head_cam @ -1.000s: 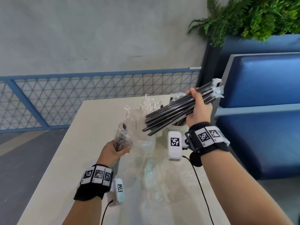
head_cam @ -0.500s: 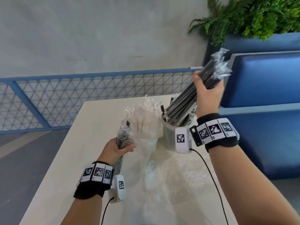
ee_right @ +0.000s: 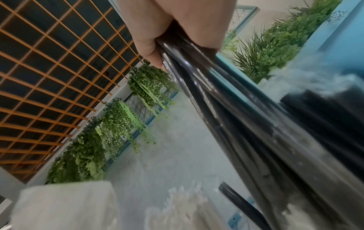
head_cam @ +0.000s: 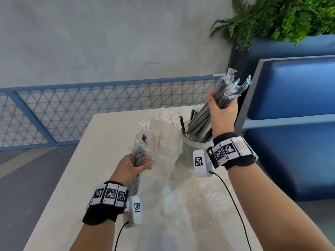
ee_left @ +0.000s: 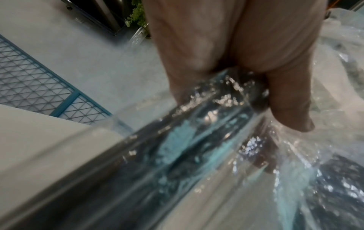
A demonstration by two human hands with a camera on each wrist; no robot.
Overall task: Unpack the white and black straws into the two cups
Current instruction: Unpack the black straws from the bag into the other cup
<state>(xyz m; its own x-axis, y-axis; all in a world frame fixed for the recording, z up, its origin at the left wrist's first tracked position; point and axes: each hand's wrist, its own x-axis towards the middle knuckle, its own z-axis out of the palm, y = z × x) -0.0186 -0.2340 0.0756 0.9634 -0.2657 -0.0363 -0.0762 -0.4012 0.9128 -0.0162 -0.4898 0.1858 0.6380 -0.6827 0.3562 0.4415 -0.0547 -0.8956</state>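
Head view: the right hand (head_cam: 222,113) grips a bundle of wrapped black straws (head_cam: 204,115), tilted, their lower ends inside the white cup (head_cam: 188,151) on the table (head_cam: 90,160). The left hand (head_cam: 130,167) clutches a clear plastic bag (head_cam: 139,151) holding a few black straws, beside the white straws (head_cam: 163,136).

Left wrist view: fingers (ee_left: 285,96) curl round crinkled plastic.

Right wrist view: fingers (ee_right: 149,38) clamp the dark straws.
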